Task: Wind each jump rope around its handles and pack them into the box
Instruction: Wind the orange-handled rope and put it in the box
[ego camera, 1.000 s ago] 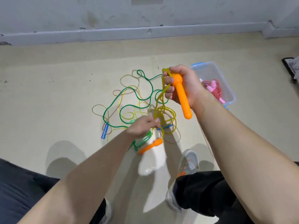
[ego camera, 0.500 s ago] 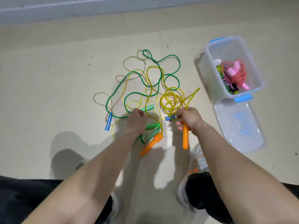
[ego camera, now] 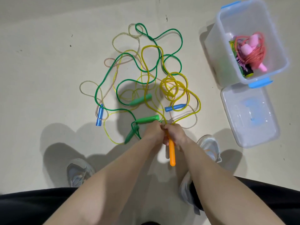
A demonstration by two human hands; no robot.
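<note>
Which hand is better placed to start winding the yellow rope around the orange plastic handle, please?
Probably the left hand: the right hand grips the orange plastic handle, while the left sits at its top, where the yellow rope leaves it.

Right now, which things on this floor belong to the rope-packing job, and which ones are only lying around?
Belong to the job:
- orange handle, gripped by the right hand
- yellow rope
- green rope and green handles
- blue handles
- clear box, with a pink rope inside

Just lying about:
- box lid, beside the box
- the person's shoes
</note>
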